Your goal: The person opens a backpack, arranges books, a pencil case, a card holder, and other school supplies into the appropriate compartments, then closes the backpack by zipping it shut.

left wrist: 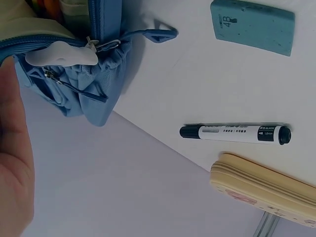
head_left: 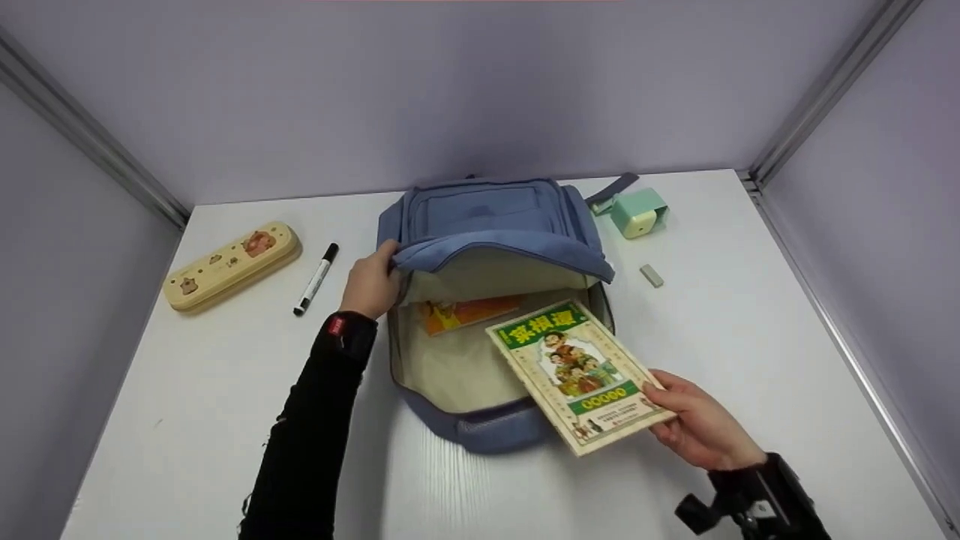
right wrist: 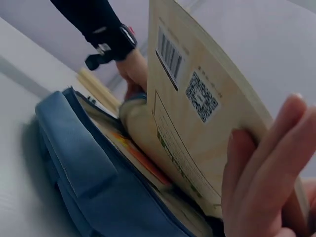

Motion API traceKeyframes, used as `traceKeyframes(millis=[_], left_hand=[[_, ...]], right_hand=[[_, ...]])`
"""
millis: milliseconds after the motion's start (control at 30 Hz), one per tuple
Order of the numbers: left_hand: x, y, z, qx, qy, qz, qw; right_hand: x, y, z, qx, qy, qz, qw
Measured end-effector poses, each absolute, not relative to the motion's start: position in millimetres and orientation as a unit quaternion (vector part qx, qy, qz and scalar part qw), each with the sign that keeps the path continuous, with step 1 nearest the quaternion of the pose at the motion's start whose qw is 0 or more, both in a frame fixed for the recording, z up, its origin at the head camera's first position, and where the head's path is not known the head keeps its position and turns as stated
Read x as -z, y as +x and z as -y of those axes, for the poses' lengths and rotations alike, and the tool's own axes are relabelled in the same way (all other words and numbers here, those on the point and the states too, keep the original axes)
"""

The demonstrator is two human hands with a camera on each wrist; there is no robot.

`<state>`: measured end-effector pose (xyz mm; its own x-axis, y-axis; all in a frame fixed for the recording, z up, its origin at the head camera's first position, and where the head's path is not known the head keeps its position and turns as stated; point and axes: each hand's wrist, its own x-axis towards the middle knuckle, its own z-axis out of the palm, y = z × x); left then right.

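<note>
A blue backpack [head_left: 484, 206] lies on the white table with its main compartment open and its cream lining showing. My left hand [head_left: 371, 281] grips the edge of the raised flap [head_left: 510, 244] at the left. An illustrated book [head_left: 577, 367] with a green title band is pinched at its lower right corner by my right hand [head_left: 701, 420]. The book slants over the right side of the opening. Inside the bag lies an orange and yellow booklet [head_left: 480, 311], partly covered by the flap. The book's back cover [right wrist: 192, 113] shows in the right wrist view.
At the left lie a yellow pencil case [head_left: 232, 266] and a black-and-white marker [head_left: 316, 279]. A teal eraser [left wrist: 254, 25] shows in the left wrist view. Right of the bag are a mint-and-cream box-shaped object [head_left: 637, 214] and a small grey block [head_left: 651, 276]. Panel walls surround the table.
</note>
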<state>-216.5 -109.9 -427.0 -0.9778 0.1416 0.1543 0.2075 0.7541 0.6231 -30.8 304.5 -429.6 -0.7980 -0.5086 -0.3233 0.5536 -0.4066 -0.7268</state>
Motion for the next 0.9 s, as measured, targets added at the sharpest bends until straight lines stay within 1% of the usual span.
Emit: traceKeyframes(millis=[267, 433, 500, 633, 733, 833, 900], left_hand=[[423, -216, 112, 0.347, -0.094, 0.933, 0.036], [421, -216, 113, 0.350, -0.091, 0.932, 0.036], [421, -216, 113, 0.350, -0.090, 0.932, 0.035], [420, -214, 114, 0.349, -0.088, 0.932, 0.031], [421, -213, 114, 0.348, -0.088, 0.933, 0.034], [422, -212, 114, 0.349, -0.090, 0.932, 0.038], [422, -212, 114, 0.349, -0.094, 0.932, 0.041]], right_hand=[[432, -75, -239, 0.795, 0.087, -0.519, 0.302], [432, -102, -205, 0.809, 0.134, -0.485, 0.304], [433, -113, -192, 0.829, 0.172, -0.446, 0.292], [440, -132, -173, 0.867, 0.233, -0.369, 0.239], [449, -140, -165, 0.893, 0.226, -0.328, 0.208], [452, -142, -162, 0.900, 0.202, -0.324, 0.211], [448, -138, -164, 0.890, 0.194, -0.345, 0.226]])
